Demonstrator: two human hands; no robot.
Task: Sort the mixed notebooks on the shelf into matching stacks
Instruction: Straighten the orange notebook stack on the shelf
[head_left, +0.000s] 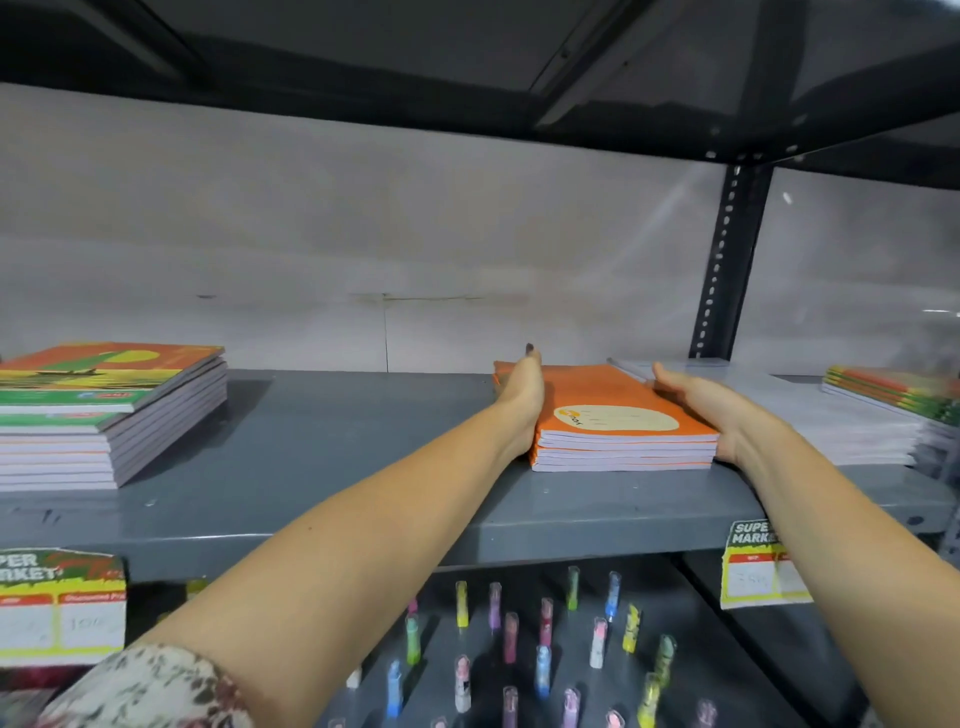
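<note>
Shelf (332, 452): we see a long grey metal board with a pale wall behind it; three groups of notebooks lie on it, well apart from each other.
Left stack (104, 410): the biggest pile, at the far left. The top covers show orange, green and yellow pictures, and some sit a little shifted. We judge this pile may still be mixed, but we cannot tell for sure.
White stack (841, 431): a low, wide pile just to the right of the middle one; the covers look plain white and even.
Striped stack (898, 389): a small blurred pile at the right edge with green and orange spines, touching the white one or lying on it; we cannot say which.
Orange stack (618, 421): a few notebooks with the same orange cover and a cream oval, lying flat near the front of the board. The edges match well.
Left hand (522, 400): it lies flat against the left side of the orange pile, fingers straight, pressing and not gripping.
Right hand (711, 410): it is open too, the palm against the right side of the same pile.
Progress: we judge the orange pile is done and is only being squared. What is left seems to be the far left pile and the blurred one at the right.
</note>
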